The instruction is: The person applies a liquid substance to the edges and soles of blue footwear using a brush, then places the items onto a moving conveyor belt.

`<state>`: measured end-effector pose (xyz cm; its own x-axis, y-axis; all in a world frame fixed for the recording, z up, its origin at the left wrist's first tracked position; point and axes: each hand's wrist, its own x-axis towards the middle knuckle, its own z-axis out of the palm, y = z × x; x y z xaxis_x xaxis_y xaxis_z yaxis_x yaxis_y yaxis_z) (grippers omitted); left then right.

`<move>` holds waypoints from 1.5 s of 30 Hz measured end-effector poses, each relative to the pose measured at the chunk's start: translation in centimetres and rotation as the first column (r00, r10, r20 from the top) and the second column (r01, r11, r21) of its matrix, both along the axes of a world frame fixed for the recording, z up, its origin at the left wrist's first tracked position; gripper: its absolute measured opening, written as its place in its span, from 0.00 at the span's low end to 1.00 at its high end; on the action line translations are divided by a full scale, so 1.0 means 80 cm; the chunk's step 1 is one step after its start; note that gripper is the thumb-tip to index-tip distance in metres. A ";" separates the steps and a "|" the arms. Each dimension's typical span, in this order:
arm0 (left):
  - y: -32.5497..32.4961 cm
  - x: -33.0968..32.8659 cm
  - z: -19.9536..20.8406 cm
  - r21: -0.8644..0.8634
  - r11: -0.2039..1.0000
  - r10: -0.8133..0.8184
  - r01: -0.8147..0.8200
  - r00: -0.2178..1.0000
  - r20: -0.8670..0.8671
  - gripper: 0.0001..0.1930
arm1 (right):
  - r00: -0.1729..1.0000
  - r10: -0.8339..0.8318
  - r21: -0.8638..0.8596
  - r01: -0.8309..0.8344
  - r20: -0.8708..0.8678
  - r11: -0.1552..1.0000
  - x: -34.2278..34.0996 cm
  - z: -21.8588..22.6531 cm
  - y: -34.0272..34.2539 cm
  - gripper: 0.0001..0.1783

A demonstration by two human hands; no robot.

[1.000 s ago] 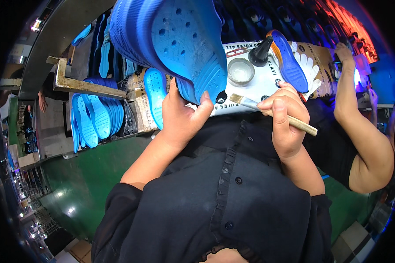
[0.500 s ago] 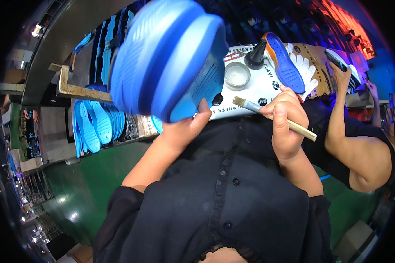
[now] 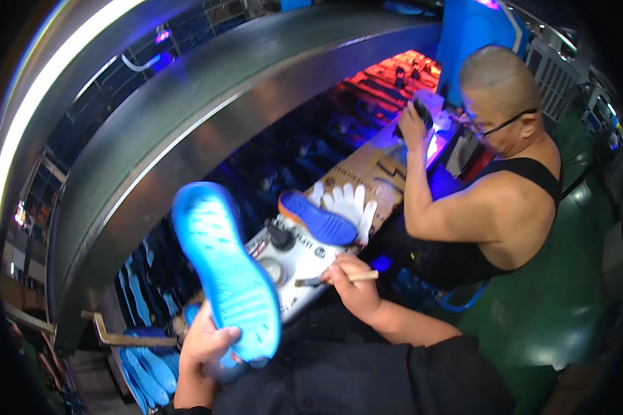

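My left hand [image 3: 204,340] is closed round the heel end of a light blue shoe sole [image 3: 246,287], its thumb on the inner face. The sole stands tilted up, that dimpled and ribbed face turned toward me. In my right hand [image 3: 355,287] is a flat paintbrush with a pale wooden handle [image 3: 365,276], bristles pointing left. Near the bristles, a small round cup [image 3: 273,268] stands on a white printed sheet [image 3: 303,257]. Behind it is a black cone-shaped container [image 3: 281,237]. A darker blue sole with an orange edge [image 3: 318,220] lies beyond.
A white glove [image 3: 353,209] lies by the darker sole. At the right, a co-worker [image 3: 488,187] in black holds a dark item near a bright light. Several light blue soles [image 3: 145,373] stand at lower left, below a metal bracket [image 3: 131,339]. A long machine housing [image 3: 187,131] arches behind.
My view has swung up and to the right, showing more of the co-worker. The sole in my left hand has turned from its outer side to its inner face. The brush stays in my right hand.
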<state>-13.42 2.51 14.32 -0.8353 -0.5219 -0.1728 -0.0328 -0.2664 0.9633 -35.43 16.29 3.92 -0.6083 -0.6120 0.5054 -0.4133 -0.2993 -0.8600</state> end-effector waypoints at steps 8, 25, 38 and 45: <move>-0.074 -0.412 0.149 0.246 0.955 -0.046 0.168 0.899 -0.436 0.20 | 0.976 -0.104 0.030 0.100 0.191 0.995 -0.051 -0.023 0.047 0.15; -0.073 0.082 -0.188 -0.973 0.225 0.755 0.049 0.622 0.206 0.26 | 0.840 0.056 0.084 -0.120 0.539 0.989 -0.041 -0.062 0.035 0.17; -0.037 0.209 -0.296 -0.131 0.661 0.689 -0.739 0.528 0.497 0.20 | 0.793 0.083 0.163 -0.225 0.604 0.961 0.026 -0.068 -0.026 0.18; -0.011 0.180 -0.195 0.399 0.615 0.727 -0.680 0.685 0.047 0.17 | 0.790 0.097 0.186 -0.258 0.605 0.948 0.037 -0.058 -0.034 0.18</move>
